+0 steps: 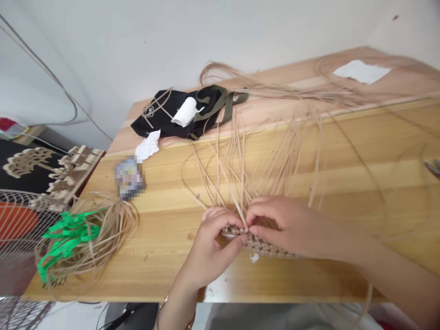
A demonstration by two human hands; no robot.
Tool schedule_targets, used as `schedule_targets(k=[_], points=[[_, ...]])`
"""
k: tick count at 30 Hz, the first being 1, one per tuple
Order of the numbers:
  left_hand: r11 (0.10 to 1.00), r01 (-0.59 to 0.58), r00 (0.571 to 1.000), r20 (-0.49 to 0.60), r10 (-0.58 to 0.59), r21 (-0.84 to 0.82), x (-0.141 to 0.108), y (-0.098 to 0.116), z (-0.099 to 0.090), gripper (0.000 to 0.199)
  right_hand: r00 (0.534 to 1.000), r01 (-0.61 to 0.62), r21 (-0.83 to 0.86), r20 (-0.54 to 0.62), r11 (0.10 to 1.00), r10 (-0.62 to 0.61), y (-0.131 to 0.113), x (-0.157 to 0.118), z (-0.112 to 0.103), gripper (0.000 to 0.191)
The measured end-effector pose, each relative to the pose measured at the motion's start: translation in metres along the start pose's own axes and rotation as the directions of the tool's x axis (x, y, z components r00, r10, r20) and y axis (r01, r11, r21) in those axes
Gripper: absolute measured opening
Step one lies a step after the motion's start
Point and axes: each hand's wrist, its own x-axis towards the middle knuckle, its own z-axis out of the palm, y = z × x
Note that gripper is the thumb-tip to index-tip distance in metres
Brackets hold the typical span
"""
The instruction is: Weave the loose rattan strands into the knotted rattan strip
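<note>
A piece of tan strip weaving [271, 248] lies on the wooden table under both hands, its braided edge facing me. Long loose weaving strips [242, 183] fan out from it toward the back. My left hand [220, 238] pinches the left end of the woven piece between thumb and fingers. Right beside it, my right hand [282, 224] closes thumb and forefinger at the base of an upright strip, where it meets the braid. The fingertips of both hands nearly touch. Part of the weaving is hidden behind my right hand.
A coil of tan strips [118, 229] with green ties [72, 233] lies at the left. Behind are a black bag [161, 107], a white paper roll [186, 111], crumpled paper [148, 145] and another strip bundle [275, 87]. A metal tool tip [432, 168] shows at the right edge.
</note>
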Motion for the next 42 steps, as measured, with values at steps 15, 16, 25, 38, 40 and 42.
schedule_targets(k=[15,16,25,38,40,42], points=[[0.962,0.195,0.98,0.014,-0.196,-0.192,-0.001,-0.007,0.001,0.011,0.989,-0.076,0.441,-0.08,0.894,0.124,0.002,0.012,0.012,0.012],[0.958,0.21,0.978,0.019,-0.21,-0.196,-0.001,-0.006,0.001,0.012,0.99,-0.074,0.434,-0.079,0.898,0.12,0.002,0.011,0.013,0.013],[0.949,0.239,0.971,0.024,-0.24,-0.207,0.001,-0.003,0.001,0.012,0.992,-0.057,0.331,-0.087,0.942,0.091,-0.004,0.006,0.009,0.016],[0.963,0.22,0.976,0.025,-0.218,-0.157,0.002,-0.003,0.0,0.01,0.975,-0.077,0.165,-0.193,0.983,0.109,-0.007,0.003,0.005,0.017],[0.959,0.227,0.974,0.039,-0.223,-0.169,0.002,-0.003,0.0,0.01,0.971,-0.102,0.147,-0.201,0.984,0.131,-0.007,0.003,0.005,0.016],[0.957,0.231,0.973,0.036,-0.228,-0.175,0.002,-0.004,0.0,0.01,0.963,-0.133,0.135,-0.215,0.982,0.16,-0.006,0.003,0.007,0.015]])
